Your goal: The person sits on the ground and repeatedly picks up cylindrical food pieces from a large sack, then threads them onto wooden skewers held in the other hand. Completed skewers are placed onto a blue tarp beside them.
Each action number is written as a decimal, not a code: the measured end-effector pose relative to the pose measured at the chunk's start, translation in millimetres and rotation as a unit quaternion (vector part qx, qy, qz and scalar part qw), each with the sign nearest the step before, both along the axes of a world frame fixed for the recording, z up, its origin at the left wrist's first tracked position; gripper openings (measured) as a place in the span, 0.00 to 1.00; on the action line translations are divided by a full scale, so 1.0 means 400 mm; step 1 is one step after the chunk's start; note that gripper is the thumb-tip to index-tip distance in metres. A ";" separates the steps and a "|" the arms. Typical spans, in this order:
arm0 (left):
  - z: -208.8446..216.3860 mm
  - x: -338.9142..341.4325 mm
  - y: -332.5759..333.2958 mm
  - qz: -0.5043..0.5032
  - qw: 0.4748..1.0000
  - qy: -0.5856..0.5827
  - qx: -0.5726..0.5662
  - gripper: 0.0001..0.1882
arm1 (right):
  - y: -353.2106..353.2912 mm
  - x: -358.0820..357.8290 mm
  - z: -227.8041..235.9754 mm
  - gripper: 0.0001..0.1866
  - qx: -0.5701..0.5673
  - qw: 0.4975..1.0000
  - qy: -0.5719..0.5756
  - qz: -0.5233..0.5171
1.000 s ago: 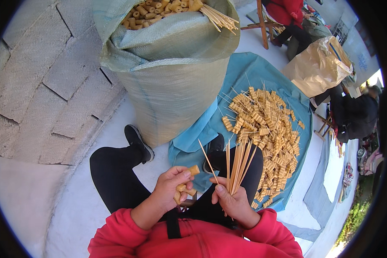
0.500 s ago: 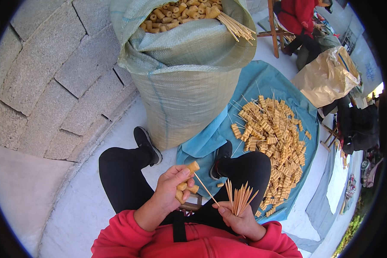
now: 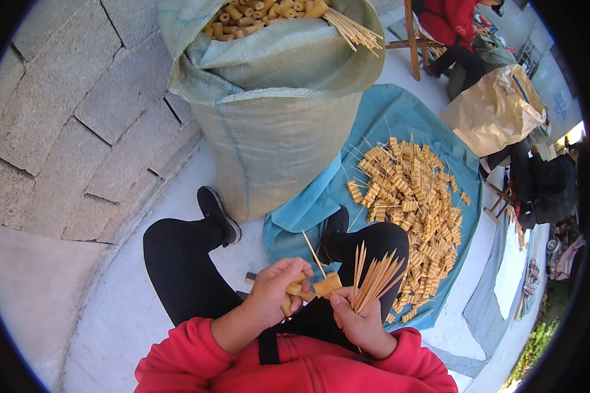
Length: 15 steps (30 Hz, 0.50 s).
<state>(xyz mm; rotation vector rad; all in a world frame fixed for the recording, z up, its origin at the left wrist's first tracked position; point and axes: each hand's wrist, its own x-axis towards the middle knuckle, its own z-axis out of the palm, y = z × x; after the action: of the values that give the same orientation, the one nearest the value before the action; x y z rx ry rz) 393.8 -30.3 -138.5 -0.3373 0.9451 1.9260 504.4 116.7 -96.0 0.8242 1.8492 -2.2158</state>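
Open sack [image 3: 282, 141] w/ tan pcs [image 3: 259, 10], sticks [image 3: 354, 29]

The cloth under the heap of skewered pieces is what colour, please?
The cloth is blue; it shows best in the head view.

The floor [image 3: 131, 314] bore a sack [image 3: 282, 144], upper centre, and a blue sheet [image 3: 393, 105], centre right, heaped with skewered pieces [image 3: 416, 209].

The left hand [image 3: 273, 292] partly hides the tan pieces [image 3: 286, 306] it holds
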 end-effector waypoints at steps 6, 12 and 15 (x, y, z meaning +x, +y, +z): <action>-0.024 -0.053 -0.024 0.207 0.973 0.066 -0.071 0.21 | -0.014 0.029 0.007 0.08 0.057 0.981 0.024 0.186; -0.009 -0.031 -0.014 0.219 0.948 0.190 -0.130 0.20 | -0.034 0.028 0.000 0.07 0.103 0.978 0.023 0.182; -0.013 -0.026 -0.014 0.221 0.912 0.300 -0.173 0.19 | -0.042 0.034 0.007 0.07 0.086 0.984 0.037 0.152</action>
<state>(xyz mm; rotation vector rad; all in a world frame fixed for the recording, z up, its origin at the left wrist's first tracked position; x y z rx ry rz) 383.3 -36.0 -143.5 -0.1645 1.7488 2.3285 517.8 99.7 -93.2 0.4483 2.0639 -1.9466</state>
